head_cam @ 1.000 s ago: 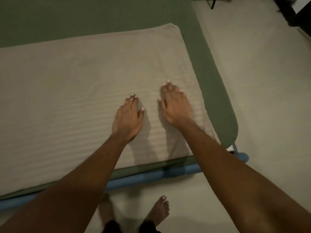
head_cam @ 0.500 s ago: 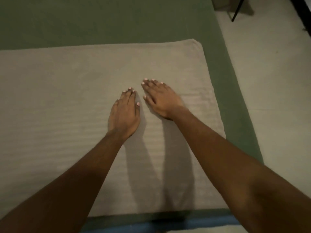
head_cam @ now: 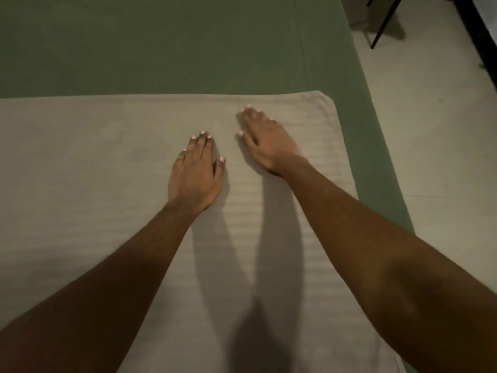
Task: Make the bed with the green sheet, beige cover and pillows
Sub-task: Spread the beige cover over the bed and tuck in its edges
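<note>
Beige cover: spread flat on bed, faint ribbed stripes, far-right corner rounded.
Green sheet: under cover; shows past cover's far edge & along its right side.
Left hand: palm down on cover, fingers straight & together, holds nothing.
Right hand: flat on cover twd its far-right corner, fingers extended, holds nothing; apart from left hand.
Floor: pale, right of cover beyond sheet strip; dark furniture leg there.

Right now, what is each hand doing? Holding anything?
Left hand: open, fingers straight, flat on the beige cover, holding nothing.
Right hand: open, fingers straight, on the same cover, holding nothing.
</note>
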